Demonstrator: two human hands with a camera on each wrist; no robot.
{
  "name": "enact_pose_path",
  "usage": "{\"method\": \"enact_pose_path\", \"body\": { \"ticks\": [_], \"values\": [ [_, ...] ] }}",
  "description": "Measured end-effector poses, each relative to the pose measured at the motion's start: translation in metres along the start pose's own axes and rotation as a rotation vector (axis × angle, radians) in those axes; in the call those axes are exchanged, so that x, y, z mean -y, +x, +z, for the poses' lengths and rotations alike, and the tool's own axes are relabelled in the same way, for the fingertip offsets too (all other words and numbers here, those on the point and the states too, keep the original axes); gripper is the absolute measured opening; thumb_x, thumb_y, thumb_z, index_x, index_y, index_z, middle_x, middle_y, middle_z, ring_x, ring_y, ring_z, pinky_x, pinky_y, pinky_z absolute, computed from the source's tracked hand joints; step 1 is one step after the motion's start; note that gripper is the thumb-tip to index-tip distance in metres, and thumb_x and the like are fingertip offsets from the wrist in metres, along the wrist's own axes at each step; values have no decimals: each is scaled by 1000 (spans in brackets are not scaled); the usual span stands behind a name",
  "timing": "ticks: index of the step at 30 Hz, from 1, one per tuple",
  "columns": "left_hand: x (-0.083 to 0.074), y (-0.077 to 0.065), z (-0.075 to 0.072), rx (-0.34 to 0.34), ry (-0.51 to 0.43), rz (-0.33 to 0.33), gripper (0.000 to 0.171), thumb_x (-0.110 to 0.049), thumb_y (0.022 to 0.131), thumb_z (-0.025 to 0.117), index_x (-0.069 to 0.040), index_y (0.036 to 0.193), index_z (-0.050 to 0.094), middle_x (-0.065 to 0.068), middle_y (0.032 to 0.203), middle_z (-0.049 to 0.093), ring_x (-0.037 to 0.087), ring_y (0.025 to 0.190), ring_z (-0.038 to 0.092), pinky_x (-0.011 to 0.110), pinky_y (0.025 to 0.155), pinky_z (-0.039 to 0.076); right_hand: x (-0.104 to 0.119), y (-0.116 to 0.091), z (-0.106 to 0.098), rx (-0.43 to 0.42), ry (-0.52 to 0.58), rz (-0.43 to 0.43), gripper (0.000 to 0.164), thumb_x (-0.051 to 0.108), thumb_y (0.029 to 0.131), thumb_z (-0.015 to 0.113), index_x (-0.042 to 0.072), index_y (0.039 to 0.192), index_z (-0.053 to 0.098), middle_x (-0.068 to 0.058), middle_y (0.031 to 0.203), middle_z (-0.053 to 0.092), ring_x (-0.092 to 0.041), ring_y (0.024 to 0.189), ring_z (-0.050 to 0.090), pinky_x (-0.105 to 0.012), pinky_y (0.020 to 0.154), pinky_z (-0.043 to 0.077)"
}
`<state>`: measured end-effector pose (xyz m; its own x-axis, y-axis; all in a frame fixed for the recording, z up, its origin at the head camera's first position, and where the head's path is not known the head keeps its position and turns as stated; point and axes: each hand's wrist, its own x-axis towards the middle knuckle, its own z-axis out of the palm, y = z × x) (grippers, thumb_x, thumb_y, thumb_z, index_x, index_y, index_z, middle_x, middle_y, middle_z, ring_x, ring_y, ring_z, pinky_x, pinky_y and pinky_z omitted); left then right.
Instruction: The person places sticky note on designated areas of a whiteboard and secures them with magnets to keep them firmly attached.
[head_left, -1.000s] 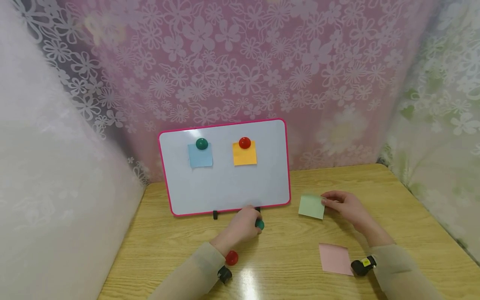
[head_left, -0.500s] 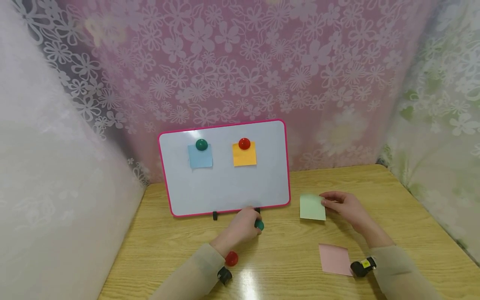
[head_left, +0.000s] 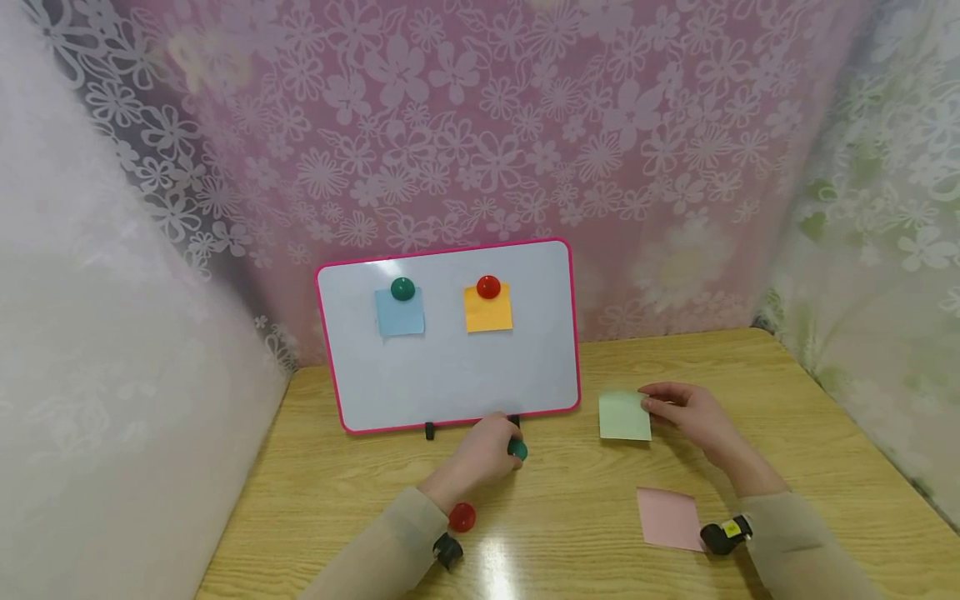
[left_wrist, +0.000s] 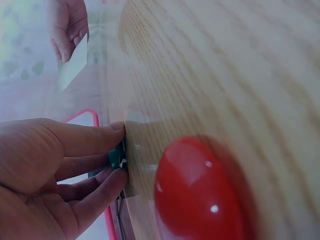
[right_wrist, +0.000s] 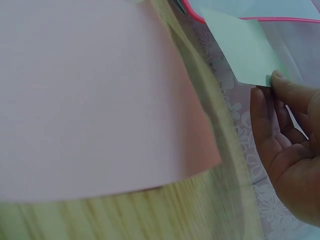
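Your left hand [head_left: 480, 451] pinches a green magnet [head_left: 518, 450] between thumb and fingers, just in front of the whiteboard [head_left: 450, 375] — contact with the table [head_left: 570, 533] is hard to judge. Your right hand [head_left: 693, 418] pinches a green note [head_left: 624, 417] by its edge; a pink note [head_left: 670, 519] and a red magnet [head_left: 462, 517] lie nearer you.

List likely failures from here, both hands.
1. The green note could bend or slip: the right hand pinches it only at the edge.
2. The left hand, holding a green magnet, is close to the whiteboard's foot; a bump might shift the board.
3. The loose red magnet lies beside the left sleeve; arm movement could knock it.
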<state>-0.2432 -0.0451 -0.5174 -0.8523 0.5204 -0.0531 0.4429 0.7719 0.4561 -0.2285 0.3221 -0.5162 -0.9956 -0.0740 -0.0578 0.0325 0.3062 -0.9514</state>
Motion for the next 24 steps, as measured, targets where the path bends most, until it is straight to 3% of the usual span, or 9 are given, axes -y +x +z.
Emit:
{"method": "enact_pose_path", "body": {
  "ticks": [20, 24],
  "values": [
    [2, -4, -2, -19, -38, 13, 32, -17, 89, 90, -2, 116, 80, 6, 112, 67, 15, 97, 60, 28, 85, 55, -5, 3, -2, -6, -4, -13, 44, 24, 110, 65, -7, 140, 61, -15, 132, 68, -6, 104, 71, -35, 93, 61],
    [6, -7, -1, -25, -71, 20, 33, -17, 90, 89, -2, 118, 80, 6, 112, 67, 14, 98, 59, 26, 85, 55, -4, 2, -1, -3, -10, -21, 43, 23, 110, 65, -7, 140, 62, -19, 133, 67, -6, 104, 71, -33, 92, 61]
  ]
}}
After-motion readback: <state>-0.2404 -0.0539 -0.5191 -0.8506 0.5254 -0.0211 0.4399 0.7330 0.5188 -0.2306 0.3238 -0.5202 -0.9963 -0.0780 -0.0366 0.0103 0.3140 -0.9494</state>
